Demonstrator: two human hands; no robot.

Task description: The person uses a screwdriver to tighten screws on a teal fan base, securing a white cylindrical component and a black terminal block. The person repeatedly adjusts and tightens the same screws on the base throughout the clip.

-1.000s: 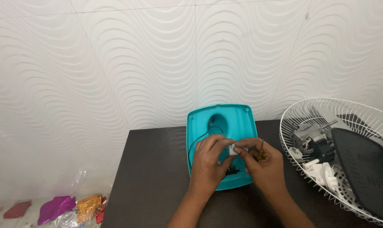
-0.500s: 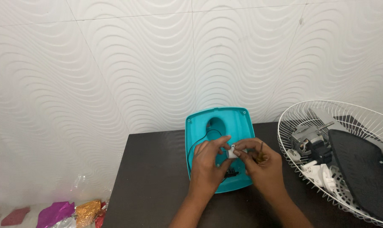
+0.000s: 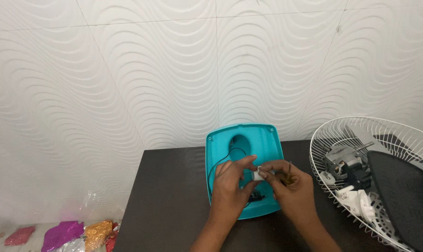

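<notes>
A teal plastic fan base (image 3: 245, 144) lies open side up on the dark table (image 3: 174, 196), with thin black wires running inside it. Both my hands hover over its front half. My left hand (image 3: 230, 184) and my right hand (image 3: 290, 186) pinch a small white part (image 3: 258, 173) between their fingertips. A thin dark stick-like piece (image 3: 289, 171) also pokes up from my right hand's fingers; what it is cannot be told.
A white wire fan guard (image 3: 342, 135) lies at the table's right, holding a grey motor (image 3: 340, 157), a dark panel (image 3: 400, 196) and white plastic pieces (image 3: 356, 198). Crumpled pink and gold foil wrappers (image 3: 76, 232) lie on the floor at lower left. A white wavy wall stands behind.
My hands stay over the teal base with the white part between them; only the fingers shift slightly. The view has drifted a little.
</notes>
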